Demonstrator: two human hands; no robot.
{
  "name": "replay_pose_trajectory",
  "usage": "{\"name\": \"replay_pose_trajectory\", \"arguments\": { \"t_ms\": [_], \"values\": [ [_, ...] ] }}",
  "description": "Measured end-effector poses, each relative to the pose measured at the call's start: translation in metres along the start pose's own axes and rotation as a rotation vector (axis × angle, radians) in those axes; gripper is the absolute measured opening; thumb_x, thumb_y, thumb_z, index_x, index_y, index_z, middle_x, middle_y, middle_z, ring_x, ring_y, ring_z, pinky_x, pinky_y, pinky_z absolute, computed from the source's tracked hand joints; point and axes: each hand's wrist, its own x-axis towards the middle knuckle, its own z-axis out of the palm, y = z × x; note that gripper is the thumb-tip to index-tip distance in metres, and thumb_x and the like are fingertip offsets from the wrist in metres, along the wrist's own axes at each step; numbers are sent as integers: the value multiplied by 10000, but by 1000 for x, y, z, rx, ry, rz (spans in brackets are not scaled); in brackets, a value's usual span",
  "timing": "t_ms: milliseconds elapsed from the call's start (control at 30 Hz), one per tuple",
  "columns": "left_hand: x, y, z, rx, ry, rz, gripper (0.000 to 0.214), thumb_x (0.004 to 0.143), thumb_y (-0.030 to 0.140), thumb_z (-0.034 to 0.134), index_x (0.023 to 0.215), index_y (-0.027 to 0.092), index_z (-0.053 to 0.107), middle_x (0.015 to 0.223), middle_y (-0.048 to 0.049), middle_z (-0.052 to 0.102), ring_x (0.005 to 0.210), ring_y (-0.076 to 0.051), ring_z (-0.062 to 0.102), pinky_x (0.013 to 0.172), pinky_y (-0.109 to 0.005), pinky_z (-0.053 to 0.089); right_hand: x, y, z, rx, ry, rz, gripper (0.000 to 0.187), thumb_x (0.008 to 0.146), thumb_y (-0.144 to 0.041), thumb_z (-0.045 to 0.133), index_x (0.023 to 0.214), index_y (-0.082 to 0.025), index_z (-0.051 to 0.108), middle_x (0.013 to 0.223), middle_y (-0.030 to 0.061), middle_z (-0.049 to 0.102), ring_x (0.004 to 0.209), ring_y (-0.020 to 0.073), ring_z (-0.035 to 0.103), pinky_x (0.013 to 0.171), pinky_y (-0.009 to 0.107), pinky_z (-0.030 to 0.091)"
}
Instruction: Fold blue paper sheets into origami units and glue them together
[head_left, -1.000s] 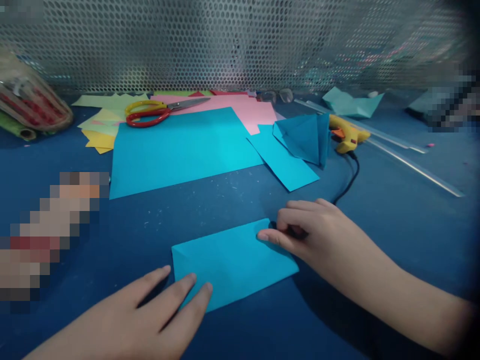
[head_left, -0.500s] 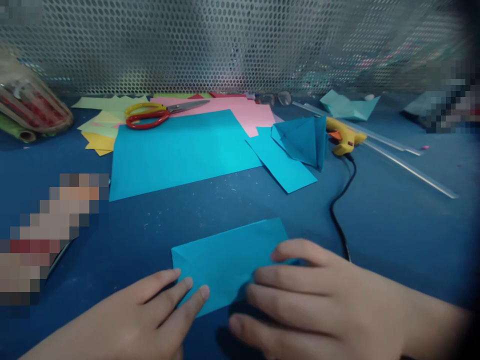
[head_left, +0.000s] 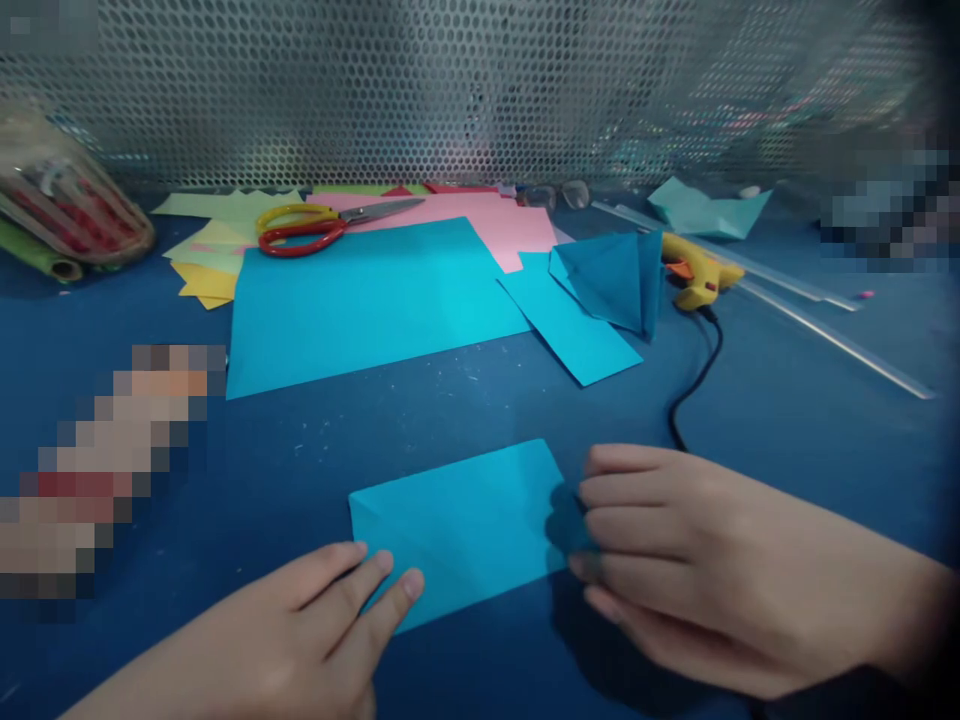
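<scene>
A blue sheet of paper (head_left: 465, 530) lies on the table close to me, with a faint diagonal crease near its left end. My left hand (head_left: 300, 630) rests at the paper's lower left, its fingers stretched out and the fingertips pressing the sheet down. At the right end of the same sheet, my right hand (head_left: 690, 560) has its fingers curled together around the edge. Those fingers hide the paper's right corner, and their shadow falls across it.
Behind lie a larger blue sheet (head_left: 375, 310), scissors (head_left: 307, 232), pink paper (head_left: 517, 235) and a folded blue piece (head_left: 615, 280). A yellow glue gun (head_left: 701, 275) trails a black cord (head_left: 694, 390). Glue sticks (head_left: 832, 335) lie right; a jar (head_left: 75, 200) stands left.
My right hand has moved right, off the paper's middle to its right edge, and its fingers have drawn together. My left hand stays on the paper. The view has shifted slightly.
</scene>
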Motion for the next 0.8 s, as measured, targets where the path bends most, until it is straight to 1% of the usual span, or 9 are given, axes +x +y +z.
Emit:
{"name": "replay_pose_trajectory", "arguments": {
  "t_ms": [133,233,300,367,433,500,600,700,800],
  "values": [
    [-3,5,-4,3,-52,-32,486,1041,70,350,839,254,752,1109,91,792,1006,-75,706,1130,-223,381,-10,8,-9,-81,-42,64,398,968,-82,409,610,-210,523,584,-11,512,582,163,385,642,331,356],
    [0,9,-9,-8,-129,-40,449,1040,67,383,809,246,723,1156,87,780,1050,-79,698,1158,-239,354,-11,11,-12,-147,37,14,369,930,-62,471,596,-214,518,551,-9,483,574,169,371,617,340,342],
    [7,11,-12,4,-110,-58,428,1052,103,395,792,250,701,1093,87,794,1009,-86,707,1126,-240,388,-9,11,-10,-150,101,-20,366,948,-78,495,611,-211,544,544,-8,479,579,170,389,630,341,363],
    [16,10,-14,23,-99,-84,383,1062,153,392,880,262,710,1026,76,801,971,-106,715,1058,-244,447,-7,11,-6,-127,127,-14,302,1003,-125,489,747,-192,634,601,-2,539,611,169,451,666,333,397],
    [23,8,-14,28,-140,-142,369,1066,201,348,1090,269,710,1097,42,789,1001,-148,713,976,-281,503,-5,12,-1,-109,109,30,220,1060,-236,476,1031,-167,683,776,33,657,743,177,571,750,330,441],
    [25,6,-13,130,-148,-194,457,1089,298,231,1309,237,627,1265,-29,736,1092,-222,694,895,-366,542,-3,15,4,-110,69,92,346,1073,-383,470,1302,-165,610,1063,96,714,991,208,639,882,357,460],
    [21,5,-13,216,-258,-254,495,1084,373,220,1465,200,484,1339,-71,694,1151,-272,672,828,-422,564,-2,20,10,-106,13,163,594,1025,-547,503,1489,-177,467,1364,151,626,1246,278,575,1002,427,446],
    [19,4,-17,245,-393,-260,489,1042,324,325,1509,220,423,1240,-59,726,1072,-273,693,773,-411,578,-2,19,12,-81,15,188,703,990,-579,543,1551,-190,375,1372,147,609,1251,297,559,1025,464,447],
    [24,4,-21,239,-408,-216,502,1014,240,345,1510,210,417,1121,-62,731,961,-266,702,735,-399,571,-3,14,12,-108,65,170,620,1004,-497,554,1529,-203,409,1266,132,624,1156,285,585,981,456,476]
  ]
}}
